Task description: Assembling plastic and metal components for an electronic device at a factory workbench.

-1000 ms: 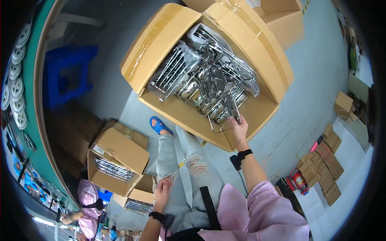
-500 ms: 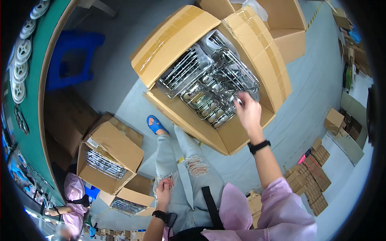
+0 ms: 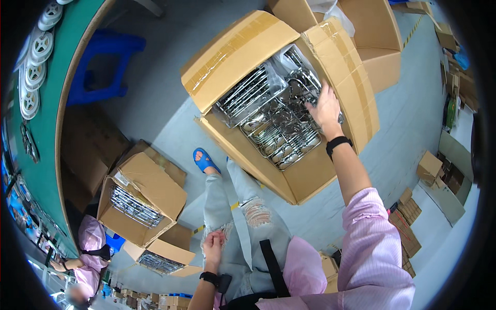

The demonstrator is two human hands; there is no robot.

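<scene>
Metal racks in open carton; right hand among them, grip unclear.

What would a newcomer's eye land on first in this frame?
First, the big open cardboard box at upper centre, packed with shiny chrome wire racks, with the person's right hand reaching into its far side onto the metal. Next, the left hand resting on the lap of the pale ripped jeans at lower centre. At lower left sit two smaller open boxes holding similar racks.

Blue stool, smaller open cartons
</scene>
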